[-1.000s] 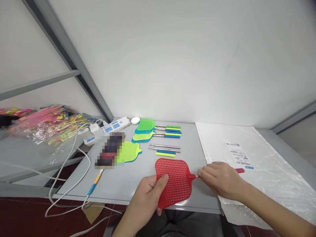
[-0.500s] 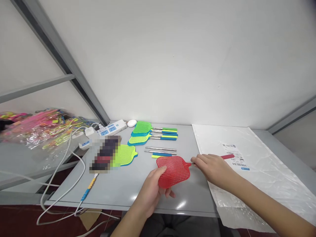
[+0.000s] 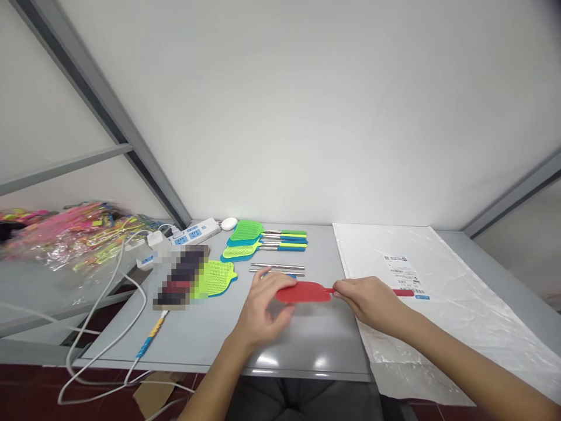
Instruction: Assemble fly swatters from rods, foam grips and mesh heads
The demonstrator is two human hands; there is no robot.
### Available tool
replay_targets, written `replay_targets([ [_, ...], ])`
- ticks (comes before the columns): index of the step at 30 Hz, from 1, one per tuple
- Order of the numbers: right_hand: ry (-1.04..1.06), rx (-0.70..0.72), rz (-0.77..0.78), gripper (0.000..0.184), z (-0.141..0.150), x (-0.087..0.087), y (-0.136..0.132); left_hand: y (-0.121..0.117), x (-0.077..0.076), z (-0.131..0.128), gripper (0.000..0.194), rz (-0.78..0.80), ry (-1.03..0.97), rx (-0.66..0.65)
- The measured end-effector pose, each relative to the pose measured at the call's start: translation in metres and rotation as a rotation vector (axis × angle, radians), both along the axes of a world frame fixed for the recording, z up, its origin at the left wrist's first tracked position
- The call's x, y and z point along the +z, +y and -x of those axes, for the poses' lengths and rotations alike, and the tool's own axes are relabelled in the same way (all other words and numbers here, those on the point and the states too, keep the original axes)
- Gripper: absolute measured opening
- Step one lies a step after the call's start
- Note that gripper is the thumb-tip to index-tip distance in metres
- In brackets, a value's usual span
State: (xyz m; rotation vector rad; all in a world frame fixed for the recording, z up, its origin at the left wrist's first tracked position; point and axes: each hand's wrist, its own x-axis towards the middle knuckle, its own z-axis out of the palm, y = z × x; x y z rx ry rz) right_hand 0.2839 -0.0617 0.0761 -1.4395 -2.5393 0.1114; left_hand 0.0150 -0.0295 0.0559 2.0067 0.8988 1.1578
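A red fly swatter point(image 3: 305, 292) is held level between my hands above the table's front part, its perforated head tilted nearly edge-on and slightly blurred. My right hand point(image 3: 370, 301) pinches its thin shaft just beside the head, and the red handle point(image 3: 404, 293) sticks out past that hand. At the head's left end, my left hand point(image 3: 263, 307) curls its fingers over the top edge, thumb below. Two metal rods point(image 3: 280, 267) lie just behind the left fingers; blue and yellow pieces beside them are mostly hidden.
Green, yellow and blue swatters point(image 3: 245, 231) lie stacked at the back. Loose yellow-green heads point(image 3: 219, 278) sit at left beside a pixelated object point(image 3: 182, 278). A power strip point(image 3: 193, 234), cables and a bagged bundle point(image 3: 87, 228) are farther left. A white plastic mailer point(image 3: 372, 251) covers the right side.
The red swatter's head has turned from its broad face to nearly edge-on. My left hand has moved up and turned, its fingers now over the head's top edge. The right hand still grips the shaft.
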Motion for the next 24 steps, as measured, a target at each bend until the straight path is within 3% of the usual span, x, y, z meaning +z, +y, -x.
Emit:
replay_targets([
  [3, -0.006, 0.028, -0.056, 0.026, -0.009, -0.002, 0.0, 0.001, 0.007, -0.012, 0.014, 0.259, -0.083, 0.05],
  [6, -0.047, 0.044, -0.145, 0.025, -0.019, -0.006, -0.002, 0.002, 0.011, -0.028, 0.026, 0.493, -0.209, 0.051],
  [10, -0.122, 0.069, -0.328, 0.02, -0.032, -0.014, -0.003, 0.004, 0.011, -0.049, 0.046, 0.978, -0.541, 0.023],
  [13, -0.138, 0.06, -0.43, 0.02, -0.042, -0.02, 0.001, 0.006, 0.006, -0.062, 0.037, 1.136, -0.606, 0.045],
  [16, -0.128, 0.035, -0.455, 0.024, -0.051, -0.024, 0.006, 0.006, 0.001, -0.067, 0.024, 1.131, -0.603, 0.054],
  [19, -0.109, -0.01, -0.443, 0.025, -0.057, -0.023, 0.005, 0.001, -0.001, -0.064, 0.028, 1.029, -0.616, 0.078],
  [24, -0.088, -0.034, -0.38, 0.022, -0.052, -0.019, 0.001, -0.007, 0.002, -0.056, 0.031, 0.5, -0.321, 0.166],
])
